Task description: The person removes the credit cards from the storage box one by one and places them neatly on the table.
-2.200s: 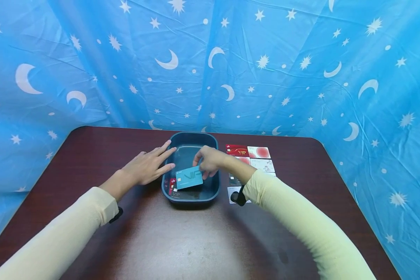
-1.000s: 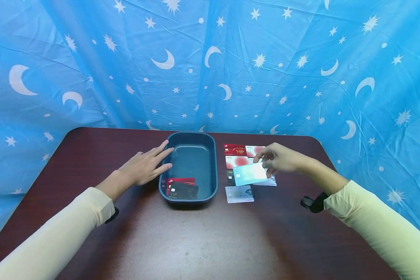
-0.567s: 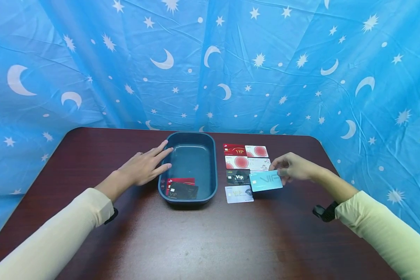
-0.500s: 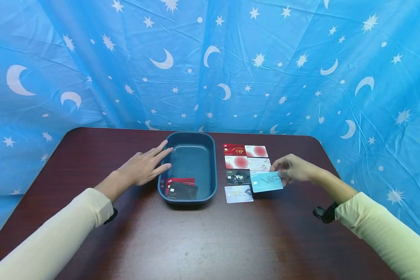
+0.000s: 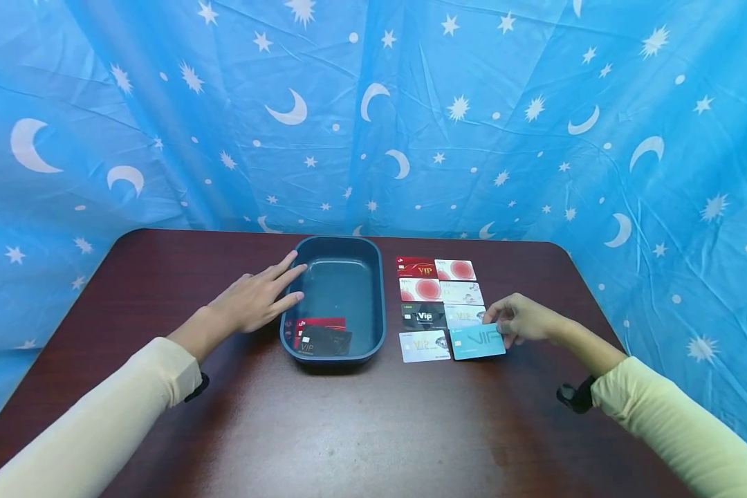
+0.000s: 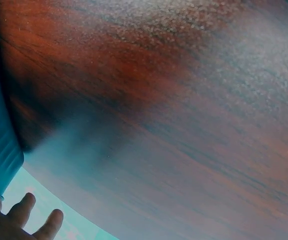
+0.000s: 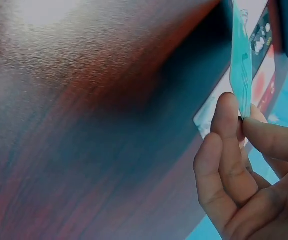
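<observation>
Between thumb and fingers, my right hand [image 5: 526, 319] pinches a teal VIP card [image 5: 476, 342] by its right end. In the head view the card lies at the front right of the card rows, beside a white VIP card [image 5: 425, 346] and just in front of another pale VIP card [image 5: 464, 316]. The right wrist view shows the teal card [image 7: 241, 65] nearly edge-on, gripped at its lower end. My left hand [image 5: 252, 301] has its fingers spread, with the tips at the left rim of a dark blue tray [image 5: 382, 297].
Inside the tray lie a black VIP card [image 5: 326, 342] and a red card [image 5: 324, 321]. Behind the front row are a dark Vip card [image 5: 423, 316], white-and-red cards [image 5: 420, 290], a flowered white card [image 5: 462, 292] and a red VIP card [image 5: 416, 267]. A blue curtain [image 5: 373, 117] hangs behind the table.
My right hand has carried the teal card out of the tray, over the card rows to the right, then down toward the front row. The left hand has stayed at the tray.
</observation>
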A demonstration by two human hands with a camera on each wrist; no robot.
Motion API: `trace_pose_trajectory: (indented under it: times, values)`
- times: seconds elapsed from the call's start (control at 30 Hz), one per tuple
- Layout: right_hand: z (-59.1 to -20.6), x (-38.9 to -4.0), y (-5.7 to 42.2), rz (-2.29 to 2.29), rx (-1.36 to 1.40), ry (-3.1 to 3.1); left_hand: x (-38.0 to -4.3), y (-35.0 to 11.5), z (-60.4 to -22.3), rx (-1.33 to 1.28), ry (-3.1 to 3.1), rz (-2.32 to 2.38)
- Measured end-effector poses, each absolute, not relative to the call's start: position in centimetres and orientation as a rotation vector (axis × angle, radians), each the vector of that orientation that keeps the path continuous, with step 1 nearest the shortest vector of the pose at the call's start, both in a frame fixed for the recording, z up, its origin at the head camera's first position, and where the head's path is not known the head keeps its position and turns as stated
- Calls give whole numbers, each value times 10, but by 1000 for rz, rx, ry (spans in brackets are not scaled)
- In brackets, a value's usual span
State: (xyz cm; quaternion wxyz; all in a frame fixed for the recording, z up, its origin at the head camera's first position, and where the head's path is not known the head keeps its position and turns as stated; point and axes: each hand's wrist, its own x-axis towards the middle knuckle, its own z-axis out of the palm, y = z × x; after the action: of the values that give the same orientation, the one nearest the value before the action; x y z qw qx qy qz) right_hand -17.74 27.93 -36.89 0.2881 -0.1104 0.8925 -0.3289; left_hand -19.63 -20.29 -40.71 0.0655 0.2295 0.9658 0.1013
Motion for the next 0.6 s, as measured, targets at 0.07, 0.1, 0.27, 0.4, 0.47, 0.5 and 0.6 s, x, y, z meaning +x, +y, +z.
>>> trace_pose_trajectory:
  times: [0.07,0.1,0.27,0.4,0.47,0.5,0.6]
  values:
    - [-373,-176,279,-873,-292,2390,-196,-204,-408,688,2918,299]
    - [-375,-175,279,-865,-292,2398,-196,-204,-408,687,2919,297]
    - [-380,-173,278,-839,-277,2443,-197,-204,-409,685,2920,304]
    - [-383,-172,279,-830,-252,2463,-197,-204,-409,701,2921,302]
    - [-385,-172,279,-823,-243,2468,-196,-204,-409,711,2924,299]
    - [-385,-172,279,-818,-241,2471,-196,-204,-409,714,2925,298]
    - [-387,-171,278,-800,-233,2481,-196,-204,-409,713,2927,292]
